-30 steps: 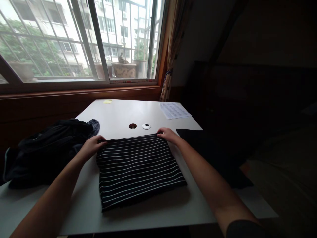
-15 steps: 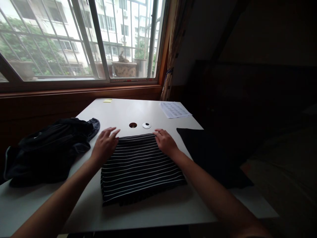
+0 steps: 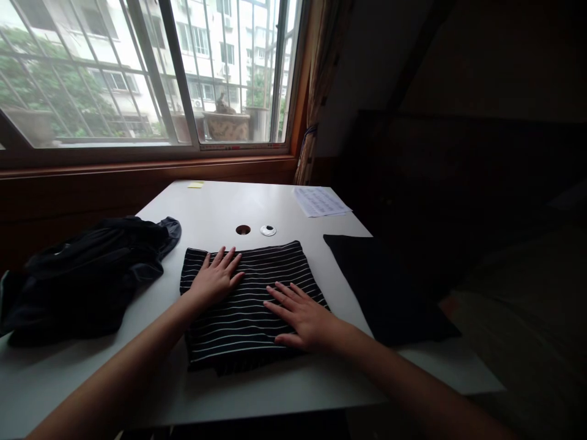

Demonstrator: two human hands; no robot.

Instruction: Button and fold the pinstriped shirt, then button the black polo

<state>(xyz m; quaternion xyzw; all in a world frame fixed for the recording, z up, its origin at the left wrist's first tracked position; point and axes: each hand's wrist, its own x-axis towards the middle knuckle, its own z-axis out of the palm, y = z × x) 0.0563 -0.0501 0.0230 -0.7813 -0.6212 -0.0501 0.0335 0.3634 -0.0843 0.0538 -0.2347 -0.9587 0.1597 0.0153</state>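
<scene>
A black garment with thin white stripes point(image 3: 257, 269) lies folded into a rough rectangle on the white table point(image 3: 215, 208). My left hand point(image 3: 217, 275) rests flat on its upper left part, fingers spread and pointing away from me. Lower down and to the right, my right hand point(image 3: 298, 315) lies palm down on the stripes, its fingers apart too. Neither hand grips the cloth. Under the near edge, a bit of a lower striped layer sticks out. What kind of garment it is does not show.
Crumpled dark clothing point(image 3: 87, 275) lies at the table's left. A flat dark cloth point(image 3: 385, 287) overhangs the right edge. Farther back are printed papers point(image 3: 321, 201), a yellow note point(image 3: 195, 184), a round hole point(image 3: 243, 230) and a white round cap point(image 3: 268, 230). A window point(image 3: 229, 73) stands behind.
Both hands have come down onto the striped cloth. My right hand has moved from the far edge toward me; my left has shifted slightly right. The cloth's far left corner now shows.
</scene>
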